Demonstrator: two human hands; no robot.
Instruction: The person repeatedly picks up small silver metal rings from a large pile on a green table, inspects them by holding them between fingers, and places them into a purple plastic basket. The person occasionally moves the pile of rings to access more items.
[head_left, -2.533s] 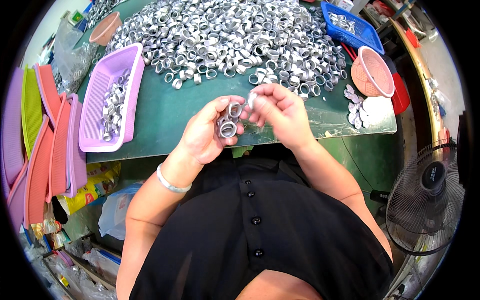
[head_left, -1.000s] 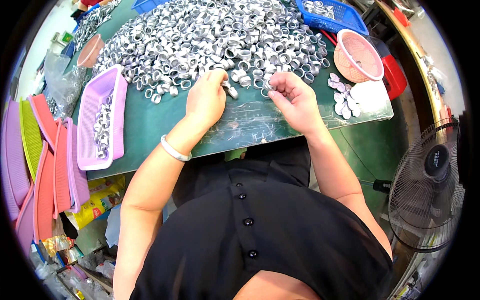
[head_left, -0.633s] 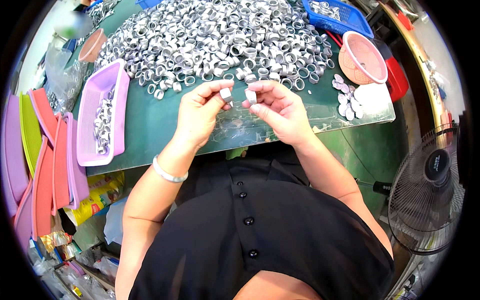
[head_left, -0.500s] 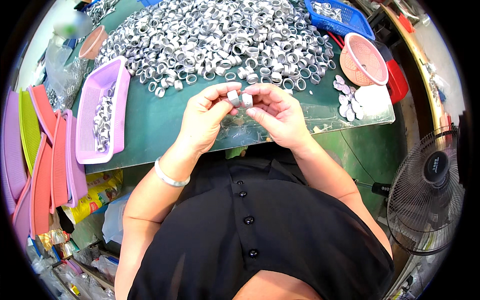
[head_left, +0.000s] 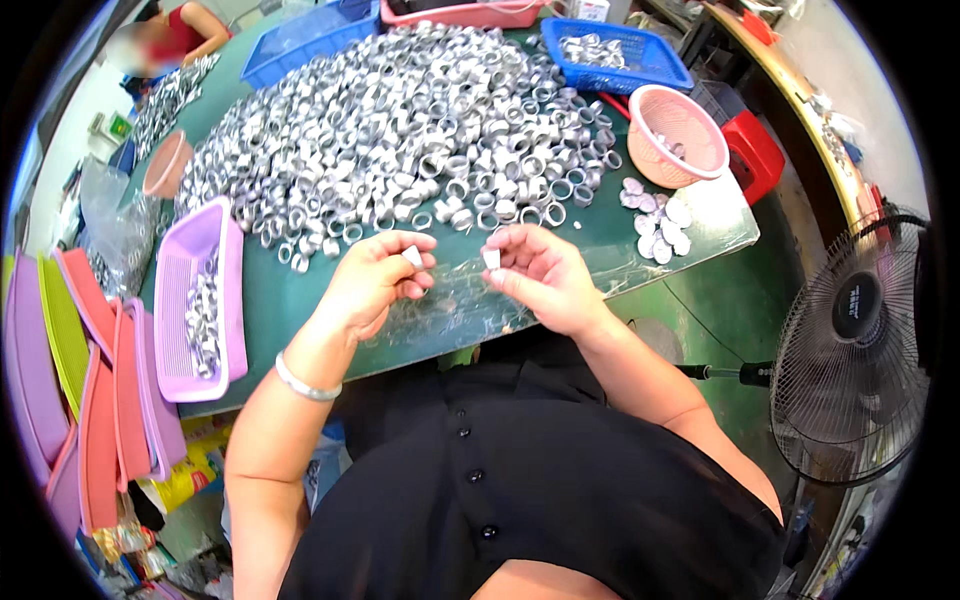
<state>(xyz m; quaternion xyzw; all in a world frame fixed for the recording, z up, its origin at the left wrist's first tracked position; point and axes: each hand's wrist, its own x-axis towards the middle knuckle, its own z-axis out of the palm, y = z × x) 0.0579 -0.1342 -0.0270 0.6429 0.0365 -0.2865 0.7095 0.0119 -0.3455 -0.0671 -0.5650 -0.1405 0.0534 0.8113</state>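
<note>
Head view: two bare hands are held apart over the near side of a green table (head_left: pixel 440 315). The left hand (head_left: pixel 372 283) pinches a small metal piece (head_left: pixel 412 257) between thumb and fingers; the right hand (head_left: pixel 552 278) pinches a second piece (head_left: pixel 491 259) likewise. The fingers cover much of both, leaving one pale face of each in sight, so any opening and the way it points cannot be told. The face at the left leans, its top toward the left; the one at the right stands nearly upright. Which way is longest is too small to judge.

Beyond the hands spreads a heap of silver rings (head_left: pixel 400 140), facing every way, the lower layers buried. At the left, a purple basket (head_left: pixel 232 300) lies lengthwise toward the person, with more rings (head_left: pixel 203 320) inside. At the right, flat discs (head_left: pixel 658 238) lie near a pink basket (head_left: pixel 655 160), whose contents are partly hidden by its wall. At the upper left, another person (head_left: pixel 185 35) is blurred and cut off.
</note>
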